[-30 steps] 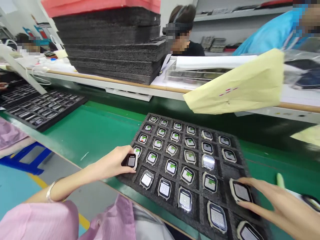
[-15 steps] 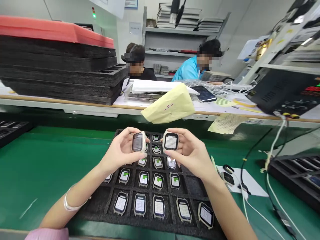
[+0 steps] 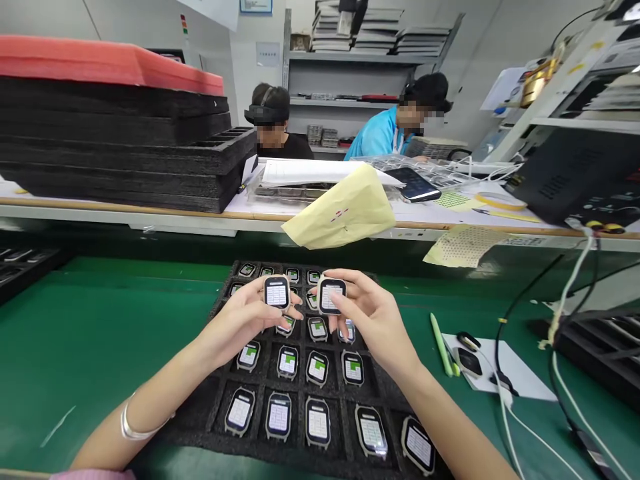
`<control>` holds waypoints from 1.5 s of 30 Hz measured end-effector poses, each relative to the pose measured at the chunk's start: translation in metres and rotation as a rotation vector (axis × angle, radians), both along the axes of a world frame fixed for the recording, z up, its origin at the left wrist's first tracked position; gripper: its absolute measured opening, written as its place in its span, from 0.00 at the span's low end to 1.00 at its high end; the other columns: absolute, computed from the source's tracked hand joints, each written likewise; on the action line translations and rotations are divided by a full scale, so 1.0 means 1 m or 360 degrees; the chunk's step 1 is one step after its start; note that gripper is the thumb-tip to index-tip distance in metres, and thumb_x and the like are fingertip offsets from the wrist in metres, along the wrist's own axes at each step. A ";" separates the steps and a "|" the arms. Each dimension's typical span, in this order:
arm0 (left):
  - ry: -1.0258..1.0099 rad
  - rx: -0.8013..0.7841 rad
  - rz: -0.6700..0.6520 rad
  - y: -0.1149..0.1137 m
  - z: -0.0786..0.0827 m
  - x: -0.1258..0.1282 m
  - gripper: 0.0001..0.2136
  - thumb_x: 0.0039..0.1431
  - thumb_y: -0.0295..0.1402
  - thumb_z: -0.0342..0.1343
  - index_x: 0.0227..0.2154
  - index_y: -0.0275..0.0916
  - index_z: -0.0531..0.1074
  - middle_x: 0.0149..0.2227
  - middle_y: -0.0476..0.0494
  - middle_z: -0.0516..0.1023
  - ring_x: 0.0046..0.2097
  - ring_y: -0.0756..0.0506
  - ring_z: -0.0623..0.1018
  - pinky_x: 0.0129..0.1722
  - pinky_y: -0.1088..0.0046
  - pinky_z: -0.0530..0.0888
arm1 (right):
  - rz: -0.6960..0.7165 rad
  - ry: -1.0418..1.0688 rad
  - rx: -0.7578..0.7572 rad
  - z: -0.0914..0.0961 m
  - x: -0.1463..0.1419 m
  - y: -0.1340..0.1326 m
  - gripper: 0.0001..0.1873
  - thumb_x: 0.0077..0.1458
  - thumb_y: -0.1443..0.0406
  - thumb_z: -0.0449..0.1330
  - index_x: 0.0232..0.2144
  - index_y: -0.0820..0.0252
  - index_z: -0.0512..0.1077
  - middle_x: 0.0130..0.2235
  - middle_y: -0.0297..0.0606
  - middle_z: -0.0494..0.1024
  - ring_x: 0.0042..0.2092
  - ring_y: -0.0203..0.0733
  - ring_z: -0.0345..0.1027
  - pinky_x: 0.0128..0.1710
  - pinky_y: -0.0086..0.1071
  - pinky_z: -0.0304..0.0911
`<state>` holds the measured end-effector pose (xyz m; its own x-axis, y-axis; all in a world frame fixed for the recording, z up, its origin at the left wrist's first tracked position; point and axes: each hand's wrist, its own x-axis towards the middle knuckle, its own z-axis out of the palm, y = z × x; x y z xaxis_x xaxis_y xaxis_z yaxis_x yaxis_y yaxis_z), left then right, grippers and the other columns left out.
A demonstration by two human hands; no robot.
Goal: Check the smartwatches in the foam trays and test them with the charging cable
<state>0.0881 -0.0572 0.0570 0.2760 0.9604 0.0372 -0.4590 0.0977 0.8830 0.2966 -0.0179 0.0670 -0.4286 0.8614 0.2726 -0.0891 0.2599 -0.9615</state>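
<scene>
The left hand (image 3: 245, 312) pinches one watch (image 3: 277, 292) and the right hand (image 3: 376, 315) another watch (image 3: 327, 293) above the foam tray (image 3: 193, 410) on the table (image 3: 100, 347), and work looks partway: green-marked watches (image 3: 288, 361) seem done, while white-screened front-row watches (image 3: 318, 423) probably remain.

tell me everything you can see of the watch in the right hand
The watch is squarish with rounded corners: a pale, metal-looking case around a black-bordered screen, lit white with rows of markings too small to read. No strap shows. It is held above the dark tray, screen facing the camera. The right hand grips it, thumb over the lower right of the screen, a finger along the top edge; its back is hidden.
</scene>
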 end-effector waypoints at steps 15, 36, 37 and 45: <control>0.0001 0.0012 0.0083 -0.004 -0.002 0.009 0.23 0.52 0.23 0.54 0.52 0.36 0.64 0.42 0.38 0.77 0.38 0.43 0.78 0.37 0.66 0.75 | -0.0084 -0.0022 -0.0022 0.003 -0.003 -0.015 0.13 0.59 0.61 0.60 0.46 0.58 0.70 0.33 0.37 0.75 0.24 0.37 0.70 0.18 0.27 0.63; 0.0027 0.0146 0.0228 -0.013 -0.003 0.009 0.21 0.58 0.29 0.53 0.55 0.37 0.62 0.39 0.40 0.75 0.45 0.40 0.76 0.40 0.65 0.76 | -0.0082 -0.0081 0.0080 0.006 -0.003 -0.027 0.12 0.59 0.61 0.61 0.46 0.56 0.72 0.34 0.38 0.76 0.25 0.40 0.73 0.18 0.28 0.64; -0.0003 0.0125 0.0225 -0.014 -0.003 0.008 0.22 0.57 0.27 0.53 0.56 0.38 0.62 0.39 0.41 0.75 0.44 0.40 0.77 0.39 0.64 0.76 | -0.0084 -0.0084 0.0082 0.006 -0.003 -0.026 0.12 0.59 0.61 0.61 0.46 0.56 0.72 0.33 0.38 0.76 0.25 0.39 0.72 0.18 0.28 0.64; -0.0036 0.0119 0.0108 -0.022 -0.001 0.010 0.22 0.56 0.26 0.54 0.54 0.40 0.62 0.40 0.42 0.74 0.42 0.43 0.77 0.42 0.64 0.76 | 0.0050 0.0067 -0.0063 0.015 0.002 -0.043 0.16 0.53 0.59 0.67 0.44 0.54 0.72 0.38 0.42 0.77 0.22 0.38 0.72 0.15 0.27 0.65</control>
